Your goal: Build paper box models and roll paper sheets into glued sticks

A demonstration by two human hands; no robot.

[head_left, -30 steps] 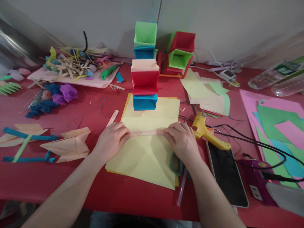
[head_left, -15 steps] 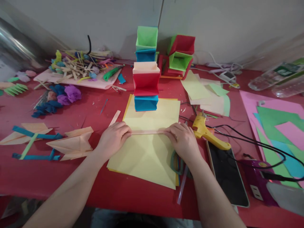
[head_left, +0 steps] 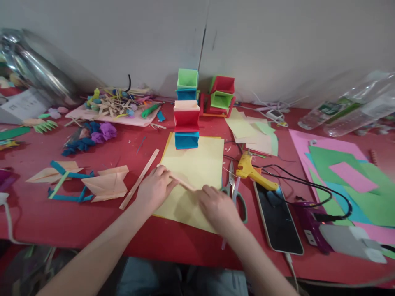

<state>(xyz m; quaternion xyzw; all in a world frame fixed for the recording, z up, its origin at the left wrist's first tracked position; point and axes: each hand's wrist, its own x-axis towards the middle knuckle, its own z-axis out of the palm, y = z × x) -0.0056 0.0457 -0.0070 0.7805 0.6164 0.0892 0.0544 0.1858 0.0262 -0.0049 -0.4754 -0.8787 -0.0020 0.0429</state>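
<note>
A narrow pale-peach paper strip (head_left: 184,184) runs slantwise between my hands, over a stack of yellow paper sheets (head_left: 197,158). My left hand (head_left: 157,186) pinches its upper-left end. At the lower-right end, my right hand (head_left: 216,205) is closed on the strip, its fingertips partly hidden. Another flat peach strip (head_left: 139,179) lies on the table left of my left hand. Just beyond my hands rises a column of folded paper boxes (head_left: 187,119) in green, blue, peach and red. Scissors (head_left: 231,181) and a clear glue stick (head_left: 235,191) lie right of the sheets.
A yellow glue gun (head_left: 257,174) rests across a phone (head_left: 277,218), with black cables trailing right to a purple power strip (head_left: 311,230). Folded peach paper planes (head_left: 108,183) lie at left. Loose coloured sheets (head_left: 342,164) and plastic bottles (head_left: 348,109) are at right.
My hands have drawn closer together, and the strip between them has turned from level to slanting down rightward. My right hand has moved left off the scissors. The camera view has shifted.
</note>
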